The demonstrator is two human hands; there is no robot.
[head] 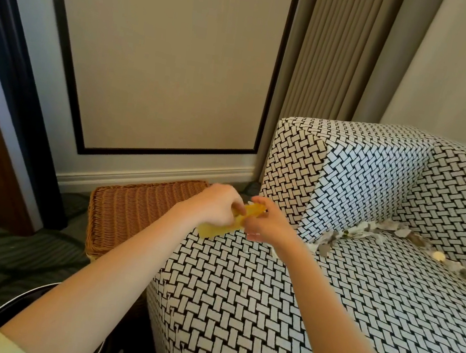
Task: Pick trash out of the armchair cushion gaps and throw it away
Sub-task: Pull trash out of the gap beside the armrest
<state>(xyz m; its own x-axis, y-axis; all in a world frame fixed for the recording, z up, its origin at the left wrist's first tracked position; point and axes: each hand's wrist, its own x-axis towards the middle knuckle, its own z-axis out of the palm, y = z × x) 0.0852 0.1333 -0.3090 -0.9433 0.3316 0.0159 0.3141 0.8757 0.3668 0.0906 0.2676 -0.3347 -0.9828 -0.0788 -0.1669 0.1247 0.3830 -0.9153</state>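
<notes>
1. Head view: the left hand [215, 204] and right hand [267, 223] meet above the armchair's [267, 302] front left corner. Both grips are closed on one yellow wrapper [254, 210].
2. More trash [368, 231], pale and grey scraps, lies along the armchair's cushion gap by the left arm and backrest.
3. A wicker basket [136, 210] stands just left of the armchair. A dark bin [20, 298] shows near the armchair's front, under the left forearm.

Both hands meet over the armchair [314, 294] seat's front corner — left hand [215, 205] and right hand [267, 222] pinching one yellow wrapper [246, 213]. Paper scraps [368, 231] line the cushion gap — wicker basket [136, 210] beside.
</notes>
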